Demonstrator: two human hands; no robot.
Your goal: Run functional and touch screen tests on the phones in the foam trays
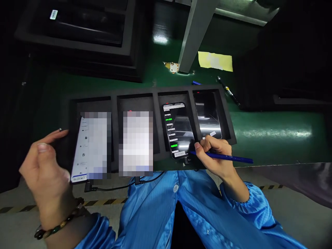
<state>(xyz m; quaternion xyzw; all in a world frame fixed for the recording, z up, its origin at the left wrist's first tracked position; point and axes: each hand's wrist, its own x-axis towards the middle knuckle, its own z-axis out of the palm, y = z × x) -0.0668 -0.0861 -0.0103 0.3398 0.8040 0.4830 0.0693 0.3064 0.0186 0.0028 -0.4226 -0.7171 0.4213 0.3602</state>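
Note:
A black foam tray point(114, 117) with a row of compartments lies along the bench's near edge. At its left end leans a phone with a light screen point(79, 152); my left hand point(46, 166) is beside it, fingers partly stretched out and holding nothing. The second phone point(137, 145) also has a bright screen, blurred out. A third phone point(178, 128) shows a dark menu with white and green lines. My right hand point(216, 155) grips a blue pen point(230, 158), its tip near this phone's lower right corner. Behind that hand, a dark-screened phone point(209, 114) sits in the last compartment.
Black cables point(111, 189) hang at the tray's front edge. Behind it are a metal post point(195, 34), a yellow paper point(215, 61) and a black pen point(228, 91). A large black foam box point(132, 52) stands at back left on the green bench point(272, 135).

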